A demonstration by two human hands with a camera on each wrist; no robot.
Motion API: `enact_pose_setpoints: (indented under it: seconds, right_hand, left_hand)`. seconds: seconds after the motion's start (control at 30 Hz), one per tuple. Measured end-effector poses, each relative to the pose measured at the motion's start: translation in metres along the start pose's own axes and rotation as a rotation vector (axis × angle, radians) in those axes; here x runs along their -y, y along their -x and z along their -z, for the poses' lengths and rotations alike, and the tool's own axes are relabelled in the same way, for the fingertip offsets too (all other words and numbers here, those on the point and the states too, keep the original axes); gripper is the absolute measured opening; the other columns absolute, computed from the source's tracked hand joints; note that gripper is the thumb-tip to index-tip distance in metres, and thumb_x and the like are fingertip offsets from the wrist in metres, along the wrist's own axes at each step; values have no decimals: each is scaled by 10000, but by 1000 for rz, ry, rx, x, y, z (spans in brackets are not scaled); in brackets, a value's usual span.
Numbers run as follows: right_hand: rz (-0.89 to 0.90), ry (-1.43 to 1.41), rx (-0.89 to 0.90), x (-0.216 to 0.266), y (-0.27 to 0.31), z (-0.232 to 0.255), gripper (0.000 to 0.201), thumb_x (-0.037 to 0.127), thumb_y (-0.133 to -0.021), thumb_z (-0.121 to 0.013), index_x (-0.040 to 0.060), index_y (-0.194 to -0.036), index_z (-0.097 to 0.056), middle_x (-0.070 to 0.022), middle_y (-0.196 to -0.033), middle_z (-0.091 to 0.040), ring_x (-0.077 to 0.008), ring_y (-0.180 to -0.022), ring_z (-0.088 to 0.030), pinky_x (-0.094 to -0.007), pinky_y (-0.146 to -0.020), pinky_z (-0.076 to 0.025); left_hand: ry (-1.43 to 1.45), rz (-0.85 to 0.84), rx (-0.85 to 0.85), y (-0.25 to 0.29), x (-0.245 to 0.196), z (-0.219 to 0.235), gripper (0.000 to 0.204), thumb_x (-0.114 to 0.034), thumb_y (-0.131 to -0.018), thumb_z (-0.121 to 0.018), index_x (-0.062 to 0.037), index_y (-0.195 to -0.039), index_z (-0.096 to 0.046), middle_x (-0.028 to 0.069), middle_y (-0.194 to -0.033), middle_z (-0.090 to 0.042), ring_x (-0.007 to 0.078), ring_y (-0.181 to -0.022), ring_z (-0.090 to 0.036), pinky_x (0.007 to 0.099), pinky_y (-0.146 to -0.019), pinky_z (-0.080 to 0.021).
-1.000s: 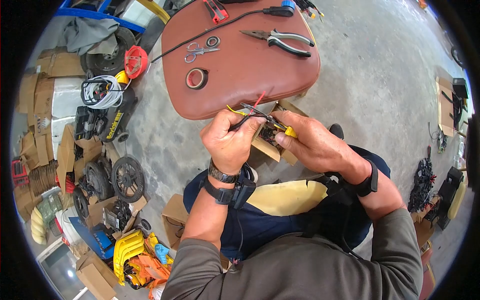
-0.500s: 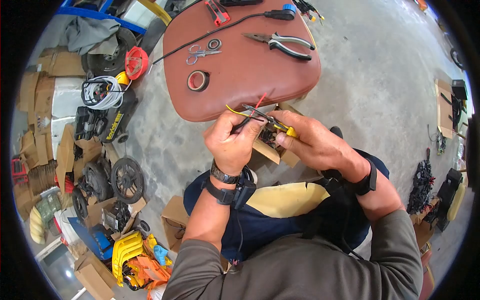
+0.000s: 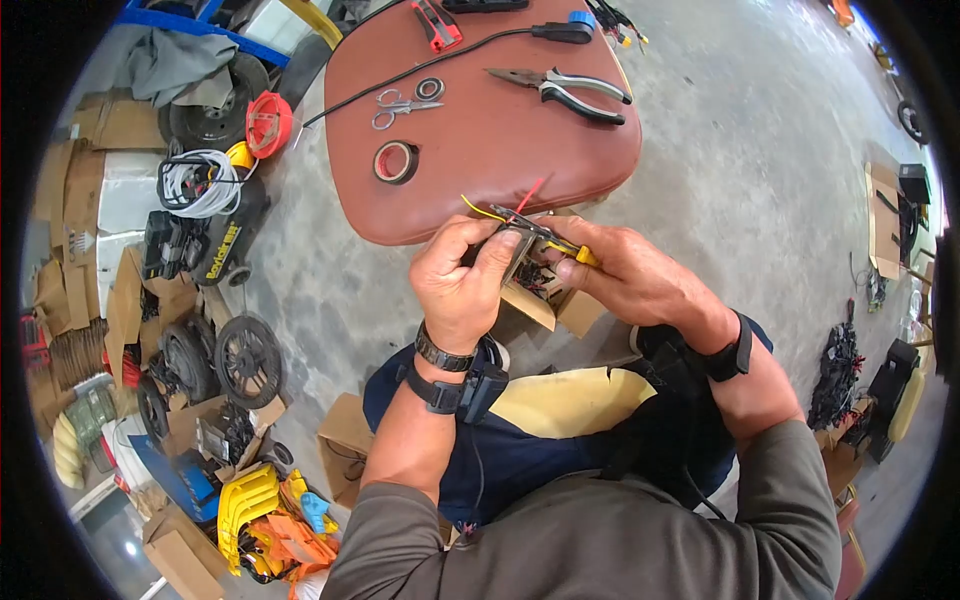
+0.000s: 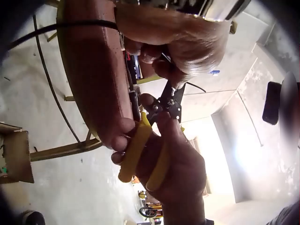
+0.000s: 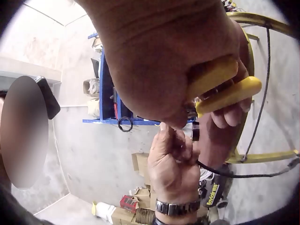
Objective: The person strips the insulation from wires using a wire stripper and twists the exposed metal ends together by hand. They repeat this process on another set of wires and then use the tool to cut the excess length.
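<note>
My left hand (image 3: 455,285) pinches a dark cable between thumb and fingers. From its end fan out a red wire (image 3: 531,192) and a yellow wire (image 3: 480,208). Opposite it, my right hand (image 3: 640,272) grips wire strippers by their yellow handles (image 4: 136,152). Their flat black head (image 4: 169,104) lies right at the left fingertips, over the wire ends. In the right wrist view the fingers curl around both handles, which stand slightly apart. The left thumb and fingers hide most of the cable.
Ahead stands a brown padded stool (image 3: 480,170) bearing long-nose pliers (image 3: 590,95), scissors (image 3: 408,107), a tape roll (image 3: 396,161), a red utility knife (image 3: 437,27) and a black cable with a blue-ended connector (image 3: 565,30). Below my hands is an open cardboard box (image 3: 526,303).
The red and yellow wire ends have shifted slightly up and right with my left fingers. A short black wire end that showed between the hands is now out of sight. Both hands keep their grip.
</note>
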State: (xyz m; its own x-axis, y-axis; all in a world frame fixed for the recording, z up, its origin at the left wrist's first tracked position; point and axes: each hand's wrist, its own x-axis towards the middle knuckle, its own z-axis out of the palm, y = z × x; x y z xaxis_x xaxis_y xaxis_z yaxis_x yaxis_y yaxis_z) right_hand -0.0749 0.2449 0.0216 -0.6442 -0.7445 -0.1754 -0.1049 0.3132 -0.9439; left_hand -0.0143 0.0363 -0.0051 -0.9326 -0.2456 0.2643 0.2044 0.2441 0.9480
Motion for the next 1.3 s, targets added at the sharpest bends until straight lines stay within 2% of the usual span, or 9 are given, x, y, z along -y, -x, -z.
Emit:
enact_pose_setpoints:
  seconds: [0.13, 0.23, 0.4, 0.5, 0.7, 0.8, 1.0, 1.3]
  right_hand:
    - [64, 120, -58, -6, -1, -7, 499, 104, -972, -592, -15, -1436, -453, -266, -1218, -633, -413, -1142, -619, -440, -958, -486]
    - [83, 189, -108, -2, -1, -9, 492, 85, -953, -605, -19, -1413, -467, -265, -1201, -631, -448, -1139, -600, -461, -948, -488]
    - [123, 173, -121, -2, -2, -10, 461, 83, -949, -611, -16, -1383, -489, -260, -1170, -634, -445, -1098, -612, -469, -919, -494]
    - [120, 172, -126, -1, -1, -10, 442, 82, -949, -611, -15, -1366, -500, -260, -1146, -635, -446, -1077, -616, -475, -905, -495]
    - [87, 194, -115, -1, -1, -4, 410, 75, -944, -613, -17, -1331, -518, -259, -1111, -635, -451, -1052, -616, -476, -891, -497]
    - [87, 218, -89, -1, -1, -2, 403, 67, -937, -615, -14, -1321, -525, -256, -1119, -635, -449, -1054, -615, -472, -889, -498]
    - [130, 186, -119, -5, -3, -7, 415, 92, -892, -665, 4, -1277, -537, -241, -1070, -634, -444, -1017, -608, -485, -852, -496]
    - [158, 117, -153, -1, -2, -12, 406, 47, -875, -661, -11, -1262, -554, -236, -1049, -632, -439, -978, -607, -474, -835, -493]
  left_hand:
    - [-13, -4, -10, 1, 4, 0, 120, 18, -862, -767, 33, -961, -701, 41, -912, -692, 84, -815, -600, 236, -724, -495]
    - [5, 17, -7, 3, 4, 2, 127, 14, -870, -764, 36, -975, -696, 35, -909, -685, 78, -806, -596, 231, -715, -492]
    - [122, 85, -47, 3, 2, -4, 110, 1, -876, -756, 28, -956, -685, 17, -839, -675, 68, -769, -581, 240, -696, -488]
    - [148, 141, -51, 2, -6, -8, 137, -9, -888, -749, 26, -997, -673, 2, -847, -668, 50, -777, -568, 228, -697, -485]
    - [207, 225, 114, -2, -6, -3, 182, -40, -871, -785, 29, -994, -670, 12, -846, -683, 53, -761, -581, 228, -682, -488]
    - [225, 261, 92, 0, -3, -4, 196, -46, -858, -801, 26, -984, -670, 21, -843, -695, 58, -751, -596, 229, -671, -492]
    - [282, 255, -7, -1, -15, -13, 163, -24, -848, -803, 19, -932, -669, 31, -822, -707, 54, -739, -604, 231, -652, -495]
    - [117, 122, -39, 0, -16, -8, 162, -15, -822, -819, 13, -823, -660, 20, -752, -708, 45, -693, -600, 236, -615, -498]
